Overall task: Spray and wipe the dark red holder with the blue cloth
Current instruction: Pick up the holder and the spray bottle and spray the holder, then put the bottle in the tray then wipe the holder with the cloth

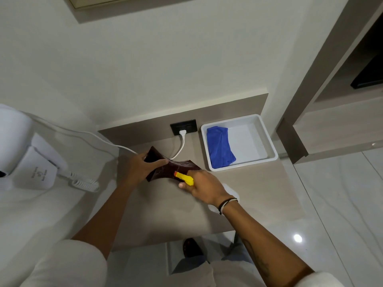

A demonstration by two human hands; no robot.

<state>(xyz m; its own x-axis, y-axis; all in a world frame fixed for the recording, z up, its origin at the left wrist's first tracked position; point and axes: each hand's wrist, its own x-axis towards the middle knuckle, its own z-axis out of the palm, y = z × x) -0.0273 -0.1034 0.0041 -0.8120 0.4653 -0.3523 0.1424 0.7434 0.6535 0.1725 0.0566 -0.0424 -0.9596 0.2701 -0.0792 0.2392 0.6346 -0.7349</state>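
On the counter (165, 208), dark red holder (182, 166) — glossy, flared corners, tilted

The dark red curved holder (165, 165) lies on the beige counter (165, 208). Right of it stands the white plastic tray (267, 139). The folded blue cloth (219, 149) lies in it.

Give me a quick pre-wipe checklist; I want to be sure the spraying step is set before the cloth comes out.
1. Holder gripped by left hand: ok.
2. Sprayer in right hand, yellow nozzle at the holder: ok.
3. Holder wet all over: cannot tell.
4. Cloth within reach, lying in the tray: ok.
5. A hand free to take the cloth: not ok, both are full.
6. Plug clear of spray: cannot tell.
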